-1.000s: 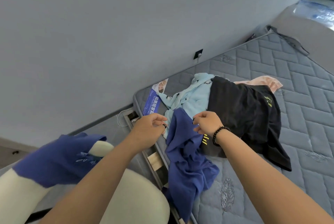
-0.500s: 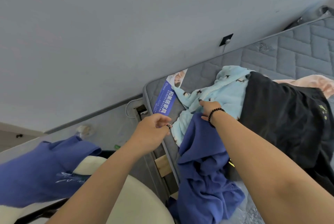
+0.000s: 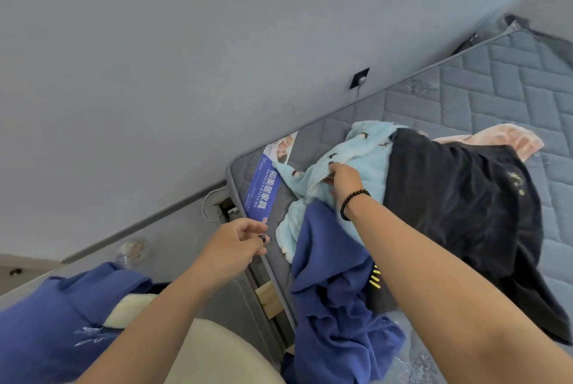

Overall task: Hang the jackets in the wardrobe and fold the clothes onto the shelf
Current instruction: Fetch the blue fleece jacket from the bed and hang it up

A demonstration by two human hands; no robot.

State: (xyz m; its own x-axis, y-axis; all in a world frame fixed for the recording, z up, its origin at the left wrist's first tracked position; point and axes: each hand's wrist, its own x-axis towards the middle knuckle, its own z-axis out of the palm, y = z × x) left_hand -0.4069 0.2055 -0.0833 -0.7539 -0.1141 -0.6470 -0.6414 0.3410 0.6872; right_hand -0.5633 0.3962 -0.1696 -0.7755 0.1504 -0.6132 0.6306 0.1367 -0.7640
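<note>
A pile of clothes lies on the grey quilted mattress [image 3: 496, 95]. My right hand [image 3: 342, 180] grips the zipper edge of a light blue fleece jacket [image 3: 362, 154] at the pile's left end. A dark blue garment [image 3: 335, 284] hangs off the mattress edge below my right forearm. A black garment [image 3: 459, 206] with yellow print lies to the right, partly over the light blue one. A pink garment [image 3: 496, 138] shows behind it. My left hand [image 3: 235, 247] hovers beside the mattress corner, fingers loosely curled, holding nothing.
A blue printed label [image 3: 263, 191] sits on the mattress corner. A grey wall with a black socket [image 3: 359, 78] stands behind. Another dark blue cloth [image 3: 62, 315] lies over my lap at lower left. The bed frame's wooden slat [image 3: 266, 298] shows in the gap.
My right hand let go of the dark blue garment, reached farther up the pile and took hold of the light blue jacket. My left hand stayed near the mattress corner.
</note>
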